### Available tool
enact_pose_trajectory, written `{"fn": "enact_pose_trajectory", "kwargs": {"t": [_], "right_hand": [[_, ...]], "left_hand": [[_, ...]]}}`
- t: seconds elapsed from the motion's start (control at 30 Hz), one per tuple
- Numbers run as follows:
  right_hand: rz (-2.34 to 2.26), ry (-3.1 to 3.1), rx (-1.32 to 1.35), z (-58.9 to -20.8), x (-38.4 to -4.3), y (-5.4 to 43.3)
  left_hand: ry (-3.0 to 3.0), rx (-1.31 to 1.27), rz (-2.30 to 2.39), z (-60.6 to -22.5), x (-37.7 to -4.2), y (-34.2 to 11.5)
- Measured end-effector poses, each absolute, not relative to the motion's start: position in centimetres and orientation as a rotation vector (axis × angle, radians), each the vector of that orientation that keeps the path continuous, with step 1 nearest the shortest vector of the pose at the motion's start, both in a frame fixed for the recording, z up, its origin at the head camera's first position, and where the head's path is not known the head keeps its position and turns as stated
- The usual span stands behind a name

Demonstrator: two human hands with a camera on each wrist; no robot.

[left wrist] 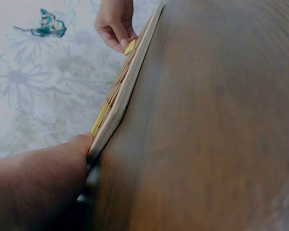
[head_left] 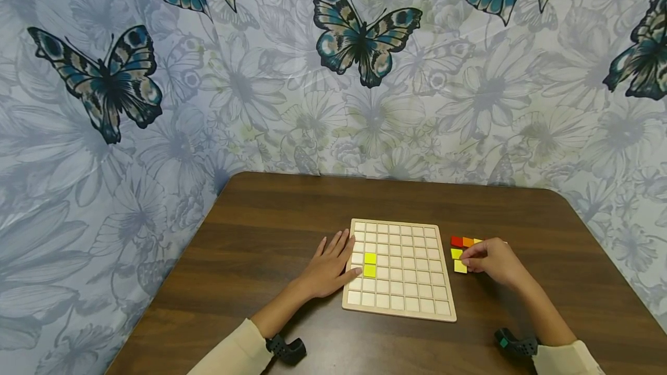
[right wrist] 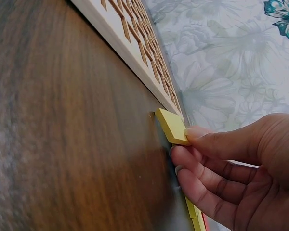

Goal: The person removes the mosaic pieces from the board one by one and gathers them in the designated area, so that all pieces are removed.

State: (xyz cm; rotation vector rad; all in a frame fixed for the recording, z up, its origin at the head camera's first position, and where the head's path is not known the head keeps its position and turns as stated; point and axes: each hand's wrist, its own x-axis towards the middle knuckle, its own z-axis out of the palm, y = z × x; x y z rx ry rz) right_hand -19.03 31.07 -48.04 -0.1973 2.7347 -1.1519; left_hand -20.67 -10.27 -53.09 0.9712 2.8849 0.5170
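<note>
A pale wooden grid board [head_left: 410, 312] with rows of square cells lies on the table. Two bright yellow square tiles [head_left: 369, 271] sit one above the other near its left side. My left hand [head_left: 329, 268] rests along the board's left edge, fingers extended and thumb reaching over the rim. Just right of the board, my right hand [head_left: 492, 262] pinches a yellow tile [right wrist: 172, 126] between thumb and fingertips, and the tile is tilted in the right wrist view. Beyond those fingertips lie another yellow tile [head_left: 456, 253], a red tile [head_left: 456, 241] and an orange tile [head_left: 468, 242], partly covered by the hand.
The brown wooden table [head_left: 281, 219] extends around the board on every side. Behind it hangs a cloth [head_left: 438, 126] printed with flowers and butterflies. A dark camera band [head_left: 285, 349] is on the left wrist, and another band [head_left: 515, 342] is on the right.
</note>
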Motion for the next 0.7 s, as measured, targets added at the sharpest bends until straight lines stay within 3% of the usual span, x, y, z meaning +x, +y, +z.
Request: {"fn": "enact_pose_trajectory", "kwargs": {"t": [0.7], "right_hand": [[-1.14, 2.792, -0.168, -47.94, -18.97, 31.14]], "left_hand": [[2.875, 0.952, 0.511, -53.11, -20.65, -10.26]]}}
